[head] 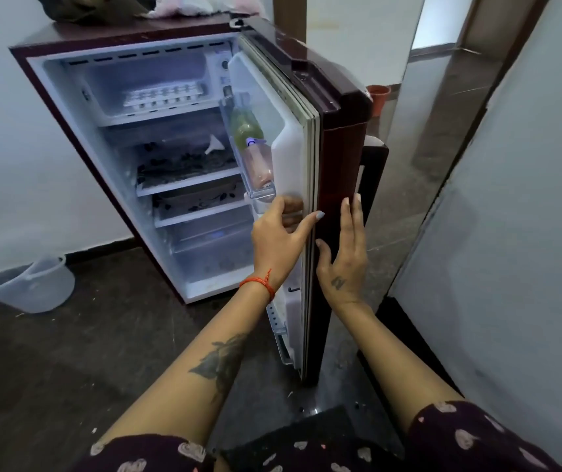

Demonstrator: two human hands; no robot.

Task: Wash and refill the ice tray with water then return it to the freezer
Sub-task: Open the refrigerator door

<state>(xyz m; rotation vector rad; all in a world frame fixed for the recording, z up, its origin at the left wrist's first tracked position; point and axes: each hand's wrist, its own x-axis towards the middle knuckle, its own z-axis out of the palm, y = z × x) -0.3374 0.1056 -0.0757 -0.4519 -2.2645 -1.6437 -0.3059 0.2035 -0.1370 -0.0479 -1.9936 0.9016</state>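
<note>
Head view: both hands lie flat-fingered on the fridge door (pixel 337 137), hazing the ice tray (pixel 165 95) behind frost.

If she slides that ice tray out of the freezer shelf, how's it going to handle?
The ice tray looks like thin white plastic, so probably light and a bit flexible. It lies flat on the freezer shelf, so it should slide out easily. Whether its cells hold ice or water, I cannot tell; if they hold water, tilting may spill it.
</note>
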